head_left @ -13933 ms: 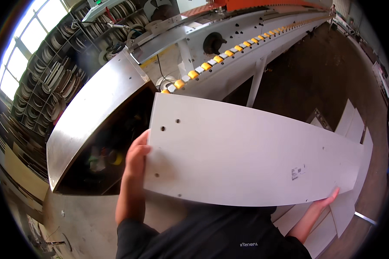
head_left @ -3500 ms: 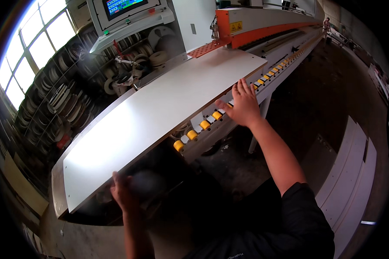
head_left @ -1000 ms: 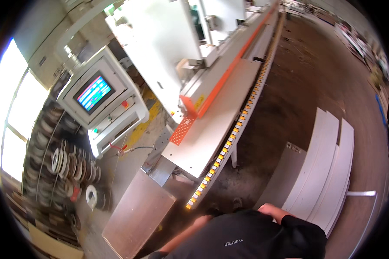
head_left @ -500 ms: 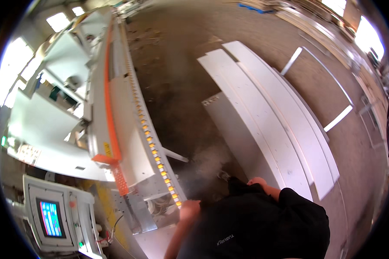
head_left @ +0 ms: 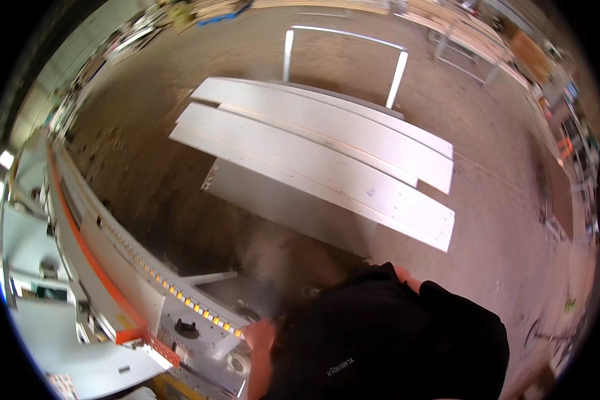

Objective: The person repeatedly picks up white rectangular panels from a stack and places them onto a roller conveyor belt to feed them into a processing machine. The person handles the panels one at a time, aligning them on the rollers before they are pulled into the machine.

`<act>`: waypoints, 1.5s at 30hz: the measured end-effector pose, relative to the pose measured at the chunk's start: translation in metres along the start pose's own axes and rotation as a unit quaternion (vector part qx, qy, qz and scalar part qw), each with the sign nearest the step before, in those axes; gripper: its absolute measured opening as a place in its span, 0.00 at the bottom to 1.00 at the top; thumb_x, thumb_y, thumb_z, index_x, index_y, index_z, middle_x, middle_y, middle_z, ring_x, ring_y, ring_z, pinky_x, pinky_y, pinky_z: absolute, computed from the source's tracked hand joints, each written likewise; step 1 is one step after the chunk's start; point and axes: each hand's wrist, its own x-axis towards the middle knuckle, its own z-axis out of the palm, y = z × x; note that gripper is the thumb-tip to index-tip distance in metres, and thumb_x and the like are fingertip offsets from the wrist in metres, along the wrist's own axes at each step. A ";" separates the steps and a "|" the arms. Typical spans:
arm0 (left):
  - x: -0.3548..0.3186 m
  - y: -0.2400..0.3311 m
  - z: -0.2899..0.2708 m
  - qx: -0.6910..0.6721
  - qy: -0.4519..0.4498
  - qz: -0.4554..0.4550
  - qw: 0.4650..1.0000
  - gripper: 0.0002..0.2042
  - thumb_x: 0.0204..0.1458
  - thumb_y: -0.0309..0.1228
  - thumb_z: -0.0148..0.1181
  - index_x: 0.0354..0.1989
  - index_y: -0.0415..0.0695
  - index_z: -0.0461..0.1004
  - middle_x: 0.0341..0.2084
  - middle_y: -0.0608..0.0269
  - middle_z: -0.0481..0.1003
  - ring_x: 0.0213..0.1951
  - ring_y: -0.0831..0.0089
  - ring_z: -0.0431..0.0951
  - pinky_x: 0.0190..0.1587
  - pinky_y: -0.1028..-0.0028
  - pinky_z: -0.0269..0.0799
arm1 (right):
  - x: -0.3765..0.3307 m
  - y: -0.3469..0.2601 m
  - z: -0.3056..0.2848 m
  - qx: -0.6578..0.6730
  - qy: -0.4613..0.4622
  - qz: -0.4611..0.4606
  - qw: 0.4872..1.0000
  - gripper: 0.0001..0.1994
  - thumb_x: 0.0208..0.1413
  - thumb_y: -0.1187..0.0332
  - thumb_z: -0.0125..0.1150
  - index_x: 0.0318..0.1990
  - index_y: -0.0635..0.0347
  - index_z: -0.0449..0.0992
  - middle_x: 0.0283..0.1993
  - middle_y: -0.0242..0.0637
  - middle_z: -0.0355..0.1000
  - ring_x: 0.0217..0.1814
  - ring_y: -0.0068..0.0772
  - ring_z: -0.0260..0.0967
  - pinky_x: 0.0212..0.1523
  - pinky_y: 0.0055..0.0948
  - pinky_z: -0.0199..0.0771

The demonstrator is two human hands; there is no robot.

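A stack of long white panels lies ahead of me on a low white stand on the workshop floor. My black-sleeved body fills the lower middle of the view. Only my bare left forearm shows, beside the machine, and its hand is hidden. A sliver of skin of my right hand peeks over my black shirt, near the panel stack's closest end. Its fingers are hidden. Neither hand visibly holds anything.
A long white and orange machine with a row of yellow rollers runs along my left. A white metal frame stands beyond the panels. Racks and wood stock line the far right of the dusty floor.
I laid the large white panel on the machine table and let go. My view has since swung right, from the machine's screen to the panel stack on the floor.
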 end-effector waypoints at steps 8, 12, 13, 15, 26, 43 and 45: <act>0.047 0.134 0.026 -0.182 -0.078 0.090 0.976 0.18 0.62 0.45 0.56 0.56 0.53 0.81 0.49 0.54 0.84 0.52 0.51 0.82 0.54 0.56 0.78 | -0.071 0.092 -0.025 0.214 0.001 0.058 0.975 0.21 0.62 0.51 0.60 0.53 0.54 0.82 0.55 0.47 0.81 0.60 0.53 0.77 0.58 0.44 0.76; 0.085 0.241 0.077 -0.169 -0.108 0.277 0.940 0.20 0.63 0.46 0.58 0.59 0.51 0.79 0.49 0.56 0.83 0.54 0.51 0.82 0.56 0.59 0.77 | -0.108 0.169 -0.048 0.324 0.063 0.019 0.944 0.21 0.61 0.52 0.62 0.53 0.57 0.83 0.53 0.44 0.82 0.55 0.46 0.79 0.56 0.40 0.76; 0.087 0.274 0.084 -0.241 -0.114 0.272 0.924 0.20 0.64 0.46 0.59 0.59 0.51 0.79 0.49 0.56 0.83 0.54 0.50 0.81 0.56 0.58 0.77 | -0.121 0.166 -0.087 0.341 0.011 0.064 0.938 0.23 0.60 0.49 0.63 0.53 0.58 0.83 0.55 0.43 0.82 0.55 0.46 0.80 0.56 0.40 0.76; 0.082 0.344 0.087 -0.312 -0.158 0.277 0.895 0.19 0.64 0.46 0.60 0.59 0.51 0.79 0.49 0.55 0.83 0.54 0.51 0.81 0.55 0.58 0.77 | -0.139 0.197 -0.082 0.338 -0.015 0.112 0.934 0.25 0.60 0.45 0.62 0.52 0.57 0.84 0.56 0.44 0.82 0.55 0.48 0.79 0.56 0.41 0.77; 0.121 0.515 0.021 -0.245 -0.201 0.269 0.910 0.15 0.62 0.42 0.62 0.52 0.50 0.83 0.46 0.56 0.84 0.50 0.52 0.83 0.54 0.59 0.78 | -0.169 0.341 -0.027 0.264 0.024 0.233 0.936 0.19 0.55 0.45 0.66 0.48 0.42 0.88 0.46 0.41 0.85 0.51 0.50 0.82 0.55 0.44 0.81; 0.265 0.771 0.012 -0.244 -0.293 0.178 0.907 0.10 0.63 0.36 0.55 0.37 0.44 0.79 0.33 0.53 0.82 0.34 0.58 0.82 0.33 0.61 0.76 | -0.280 0.479 -0.021 0.337 0.171 0.436 0.817 0.23 0.69 0.52 0.49 0.44 0.60 0.85 0.50 0.53 0.81 0.57 0.60 0.77 0.56 0.55 0.79; 0.260 0.830 0.022 -0.341 -0.268 0.132 0.891 0.10 0.63 0.35 0.55 0.34 0.43 0.77 0.31 0.55 0.82 0.29 0.62 0.82 0.27 0.64 0.75 | -0.290 0.538 -0.025 0.319 0.149 0.428 0.832 0.21 0.67 0.54 0.50 0.43 0.58 0.86 0.50 0.50 0.82 0.55 0.56 0.79 0.56 0.54 0.79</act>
